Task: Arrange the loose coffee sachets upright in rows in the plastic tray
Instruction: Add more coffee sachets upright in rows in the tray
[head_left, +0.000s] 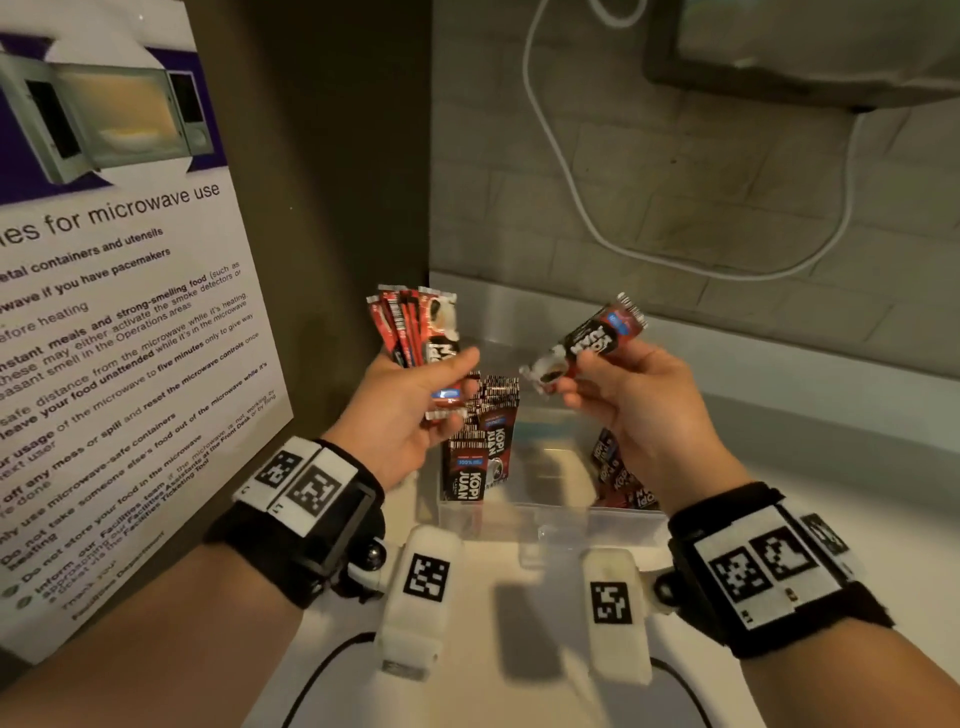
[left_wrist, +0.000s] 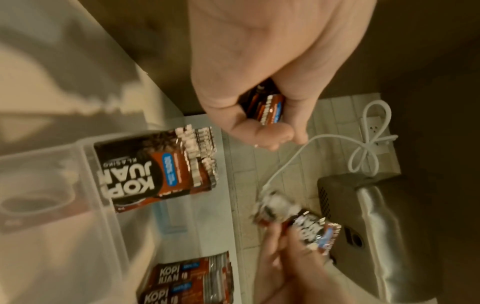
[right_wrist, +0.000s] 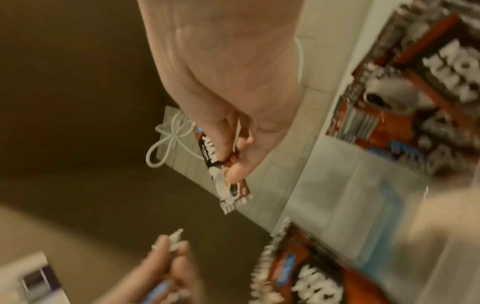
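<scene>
My left hand (head_left: 415, 405) grips a fanned bunch of red-and-black coffee sachets (head_left: 415, 327) above the tray's left side; the bunch (left_wrist: 267, 107) shows under the curled fingers in the left wrist view. My right hand (head_left: 618, 384) pinches a single sachet (head_left: 587, 340) held slantwise above the tray, seen too as the single sachet (right_wrist: 226, 176) in the right wrist view. The clear plastic tray (head_left: 545, 514) sits on the counter below both hands. A row of upright sachets (head_left: 480, 447) stands at its left wall. More sachets (head_left: 613, 473) lean at its right side.
A microwave-use poster (head_left: 104, 312) covers the panel on the left. A white cable (head_left: 571, 176) loops down the tiled back wall. A grey appliance (head_left: 800, 47) sits at the upper right. The white counter (head_left: 831, 467) extends to the right of the tray.
</scene>
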